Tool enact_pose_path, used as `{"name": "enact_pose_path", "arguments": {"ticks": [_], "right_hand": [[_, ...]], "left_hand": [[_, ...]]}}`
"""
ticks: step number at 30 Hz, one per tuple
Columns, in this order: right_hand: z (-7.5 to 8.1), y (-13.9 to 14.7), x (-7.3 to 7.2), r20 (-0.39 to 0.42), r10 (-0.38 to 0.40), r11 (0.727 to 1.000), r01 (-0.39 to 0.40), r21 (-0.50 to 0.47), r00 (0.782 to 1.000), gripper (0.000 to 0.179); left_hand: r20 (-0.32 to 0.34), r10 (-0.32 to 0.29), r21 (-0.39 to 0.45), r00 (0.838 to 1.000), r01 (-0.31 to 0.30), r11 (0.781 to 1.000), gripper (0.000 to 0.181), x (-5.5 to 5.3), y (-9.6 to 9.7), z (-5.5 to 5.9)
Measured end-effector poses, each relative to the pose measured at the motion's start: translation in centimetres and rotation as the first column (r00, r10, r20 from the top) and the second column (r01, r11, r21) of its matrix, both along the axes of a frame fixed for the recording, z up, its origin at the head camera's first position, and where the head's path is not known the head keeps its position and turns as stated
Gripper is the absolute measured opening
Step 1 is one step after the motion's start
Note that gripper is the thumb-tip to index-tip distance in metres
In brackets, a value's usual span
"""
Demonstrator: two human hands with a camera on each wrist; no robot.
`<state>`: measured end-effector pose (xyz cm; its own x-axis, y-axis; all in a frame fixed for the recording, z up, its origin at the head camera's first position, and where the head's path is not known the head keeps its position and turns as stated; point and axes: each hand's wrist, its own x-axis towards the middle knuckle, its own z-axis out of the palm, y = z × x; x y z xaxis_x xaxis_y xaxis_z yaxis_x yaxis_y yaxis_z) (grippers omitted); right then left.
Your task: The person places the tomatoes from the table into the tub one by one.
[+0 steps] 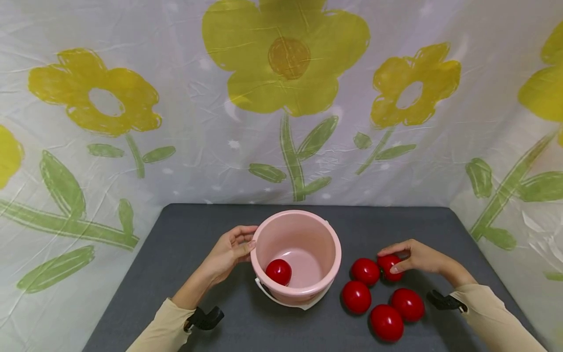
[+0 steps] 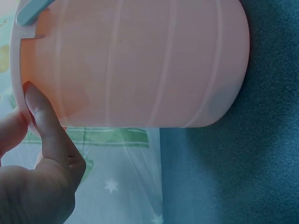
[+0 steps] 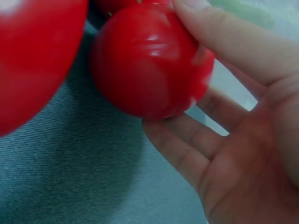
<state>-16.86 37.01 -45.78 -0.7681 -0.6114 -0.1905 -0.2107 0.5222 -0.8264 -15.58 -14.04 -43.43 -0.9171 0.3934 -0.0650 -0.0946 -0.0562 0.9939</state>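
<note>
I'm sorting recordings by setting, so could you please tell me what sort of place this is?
Probably a staged tabletop recording corner: a pale, creased, flower-patterned sheet hangs behind and beside a dark grey, cloth-textured table, and small black devices sit at both wrists.

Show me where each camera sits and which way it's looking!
Head: worn on the head, looking forward and down at the pink bucket and round red things; left hand, right hand and sleeves show.
Left wrist: worn there, facing the pink bucket's outside; the left hand shows, pinching the rim.
Right wrist: worn there, facing the round red thing in the right hand's fingers; that hand shows.
Shared: head and left wrist both see the pink bucket.
</note>
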Motion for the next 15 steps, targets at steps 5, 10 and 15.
{"name": "enact_pose_path", "arguments": {"ticks": [5,10,15], "right_hand": [[-0.28,-0.11,0.19,0.015,-0.027,1.000,0.027,0.006,1.000,0.049],[-0.41,-0.05,0.16,0.015,-0.041,0.999,0.041,0.008,0.999,0.050],[-0.24,0.04,0.07,0.000,-0.045,0.999,0.045,0.015,0.999,0.050]], "left_hand": [[-0.001,0.001,0.001,1.000,-0.001,1.000,0.053,-0.09,0.01,-0.07],[0.002,0.003,0.005,1.000,-0.003,1.000,0.052,-0.11,0.03,-0.11],[0.004,0.003,0.004,1.000,-0.003,1.000,0.053,-0.07,-0.02,-0.13]]}}
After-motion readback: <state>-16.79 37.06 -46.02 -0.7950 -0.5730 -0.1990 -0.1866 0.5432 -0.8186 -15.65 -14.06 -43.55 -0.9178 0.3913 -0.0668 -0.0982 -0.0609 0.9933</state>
